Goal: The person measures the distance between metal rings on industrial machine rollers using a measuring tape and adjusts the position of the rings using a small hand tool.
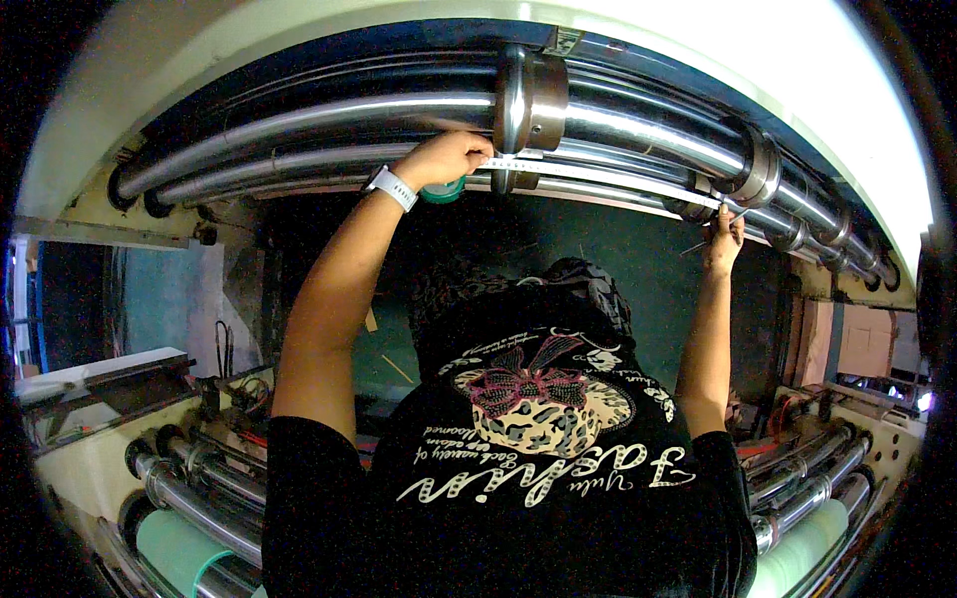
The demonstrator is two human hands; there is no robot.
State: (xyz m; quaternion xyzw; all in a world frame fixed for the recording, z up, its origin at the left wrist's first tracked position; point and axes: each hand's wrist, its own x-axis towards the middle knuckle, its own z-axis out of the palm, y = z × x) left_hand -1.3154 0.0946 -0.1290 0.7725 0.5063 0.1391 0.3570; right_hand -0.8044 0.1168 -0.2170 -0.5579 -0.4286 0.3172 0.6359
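A white measuring tape (608, 181) with dark marks is stretched along the polished rollers. Pinched fingers of my left hand (461, 155) hold it beside a thick metal collar (530, 100) on the upper shaft. Lower down to the right, my right hand (726, 239) is closed on the tape's other stretch, near another collar (755, 164). A thin, rod-like thing also sticks out by the right fingers; its kind is unclear. Under my left wrist shows a green ring-shaped thing (444, 189), partly hidden by the hand. My left wrist wears a pale watch (391, 186).
Parallel steel shafts (329, 125) run across the machine from side to side, with several collars. A cream machine frame (110, 204) borders them. Behind me are more rollers (199, 503), one carrying pale green material (179, 546). Thin strips lie on the dark green floor (384, 344).
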